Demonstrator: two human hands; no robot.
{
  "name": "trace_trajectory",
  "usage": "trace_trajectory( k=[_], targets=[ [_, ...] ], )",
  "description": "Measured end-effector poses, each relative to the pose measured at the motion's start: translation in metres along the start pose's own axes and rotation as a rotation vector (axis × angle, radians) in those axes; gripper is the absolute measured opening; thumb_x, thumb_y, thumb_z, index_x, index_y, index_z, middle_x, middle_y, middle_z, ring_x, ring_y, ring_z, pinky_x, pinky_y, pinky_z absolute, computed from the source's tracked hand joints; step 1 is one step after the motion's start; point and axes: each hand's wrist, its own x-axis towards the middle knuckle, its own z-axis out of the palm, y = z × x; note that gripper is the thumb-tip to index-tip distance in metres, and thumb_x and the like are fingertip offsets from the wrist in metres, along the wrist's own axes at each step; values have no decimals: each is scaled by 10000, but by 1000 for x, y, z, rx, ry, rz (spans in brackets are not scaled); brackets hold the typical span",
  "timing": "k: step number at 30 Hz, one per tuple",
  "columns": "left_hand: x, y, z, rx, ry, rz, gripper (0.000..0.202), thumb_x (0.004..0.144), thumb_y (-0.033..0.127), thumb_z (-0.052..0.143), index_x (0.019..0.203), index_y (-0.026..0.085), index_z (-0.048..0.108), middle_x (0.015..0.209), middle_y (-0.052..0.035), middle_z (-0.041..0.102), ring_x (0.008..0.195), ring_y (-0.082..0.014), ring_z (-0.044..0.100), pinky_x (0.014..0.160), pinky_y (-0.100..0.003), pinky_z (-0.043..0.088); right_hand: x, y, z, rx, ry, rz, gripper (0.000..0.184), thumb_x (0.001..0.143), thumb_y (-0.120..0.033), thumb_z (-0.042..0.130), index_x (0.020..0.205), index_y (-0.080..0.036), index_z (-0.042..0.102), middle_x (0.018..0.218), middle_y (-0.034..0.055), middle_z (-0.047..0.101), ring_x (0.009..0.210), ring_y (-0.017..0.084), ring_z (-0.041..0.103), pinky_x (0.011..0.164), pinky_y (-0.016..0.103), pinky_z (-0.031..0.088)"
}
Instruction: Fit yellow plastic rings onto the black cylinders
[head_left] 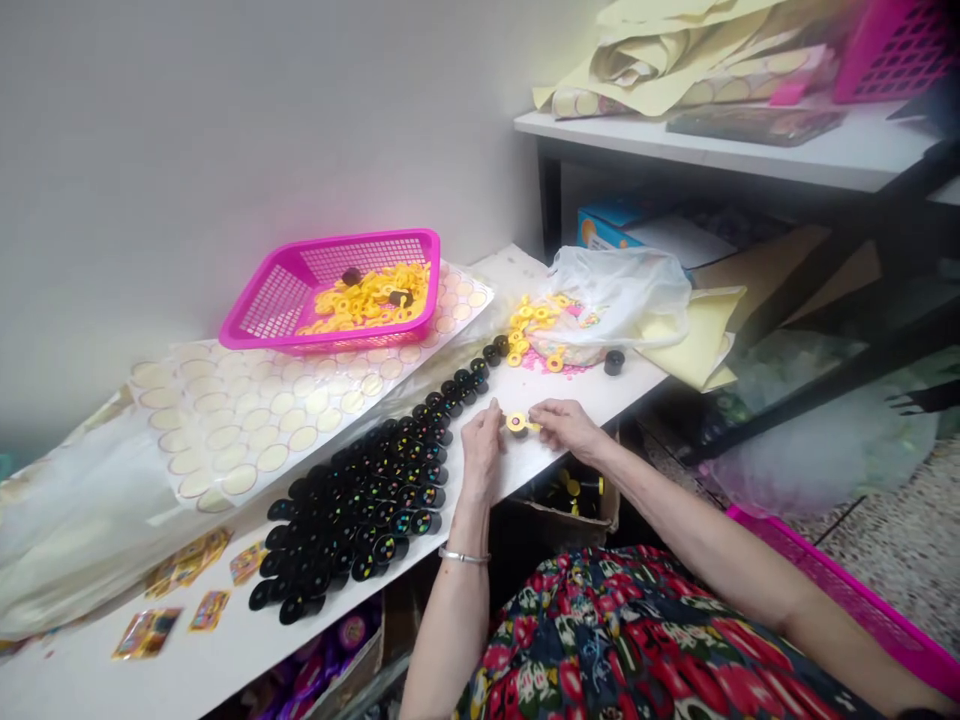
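Note:
A yellow ring-shaped plastic piece with a small side tab is between my two hands, just above the white tabletop. My right hand comes from the right and pinches the tab side with thumb and fingertips. Close against the left edge of the piece, my left hand is curled with its fingertips together; what they grip is too small to tell. To the left stand many small black cups in tight rows, with colourful bits inside. Yellow pieces and pink bits lie beyond my hands, by a white plastic bag.
A pink basket with yellow pieces rests on sheets of round stickers. Small printed packets lie at front left. One black cup stands near the bag. Below the table edge is an open cardboard box; a shelf stands at right.

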Motion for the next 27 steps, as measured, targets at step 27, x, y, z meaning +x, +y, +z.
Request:
trace_trajectory(
  k=[27],
  targets=[
    [-16, -18, 28, -104, 140, -251, 383, 743, 528, 538, 645, 158, 545, 458, 18, 527, 397, -106, 493, 386, -209, 336, 18, -6, 35, -57, 106, 103, 334, 655, -453, 630, 556, -168, 487, 395, -50, 438, 316, 74, 387, 305, 200, 271]
  ],
)
